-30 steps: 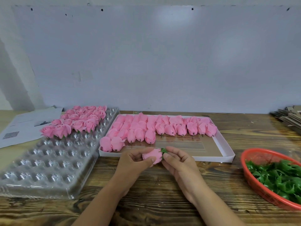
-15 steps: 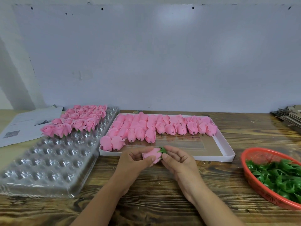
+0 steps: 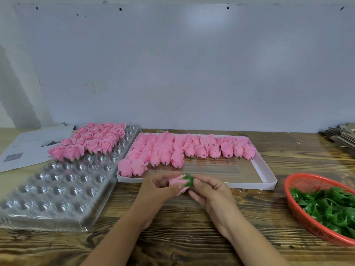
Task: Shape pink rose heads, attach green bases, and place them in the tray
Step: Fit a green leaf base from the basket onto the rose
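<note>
— Wooden table [image 3: 172,237] scene: what's held?
— Between both hands' fingertips, a pink rose head [image 3: 177,182]; left hand [image 3: 159,189] pinches it, right hand [image 3: 209,191] presses its green base [image 3: 187,179] on.
— Risk?
— Squeezing hard might crush petals; the clear tray [image 3: 57,189] waits beyond left fingers.

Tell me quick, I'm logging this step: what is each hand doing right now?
Left hand: fingers pinch the pink rose head.
Right hand: fingers pinch the green base on that rose head.

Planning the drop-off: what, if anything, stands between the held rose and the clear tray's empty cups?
Nothing visible. Both hands hold the rose head, and only bare table separates it from the clear tray to its left.
</note>
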### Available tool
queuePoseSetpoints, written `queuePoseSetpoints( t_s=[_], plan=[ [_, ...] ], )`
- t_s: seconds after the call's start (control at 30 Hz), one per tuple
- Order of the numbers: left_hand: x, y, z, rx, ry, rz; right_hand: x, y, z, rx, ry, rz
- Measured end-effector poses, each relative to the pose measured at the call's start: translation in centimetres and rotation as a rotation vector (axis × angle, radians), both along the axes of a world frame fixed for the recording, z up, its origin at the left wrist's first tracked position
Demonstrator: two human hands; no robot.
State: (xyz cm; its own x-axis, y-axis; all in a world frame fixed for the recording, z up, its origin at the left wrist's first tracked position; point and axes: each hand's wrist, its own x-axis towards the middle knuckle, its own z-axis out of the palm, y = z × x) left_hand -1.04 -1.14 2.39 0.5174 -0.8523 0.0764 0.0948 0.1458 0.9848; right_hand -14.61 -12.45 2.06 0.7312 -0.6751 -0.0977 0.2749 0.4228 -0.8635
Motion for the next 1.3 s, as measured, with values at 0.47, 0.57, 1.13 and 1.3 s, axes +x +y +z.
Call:
queuePoseSetpoints(
  t_s=[0.47,0.57,1.13,1.3],
  plan=[
    [0.2,0.4,0.1,0.069,-0.051,-0.034,-0.7,-1.0,-0.2,-0.75,0.206,-0.058],
    [0.3,0.5,0.0,0.093,-0.076,-0.044,-1.0,-1.4,-0.4,-0.882,0.236,-0.051],
    [0.5,0.4,-0.6,0.132,-0.115,-0.065,-1.7,-1.5,-0.2,-1.219,0.439,-0.037],
    [0.5,0.2,-0.4,0.133,-0.108,-0.049,-1.6,-1.2,-0.2,-1.146,0.421,-0.029]
  ],
)
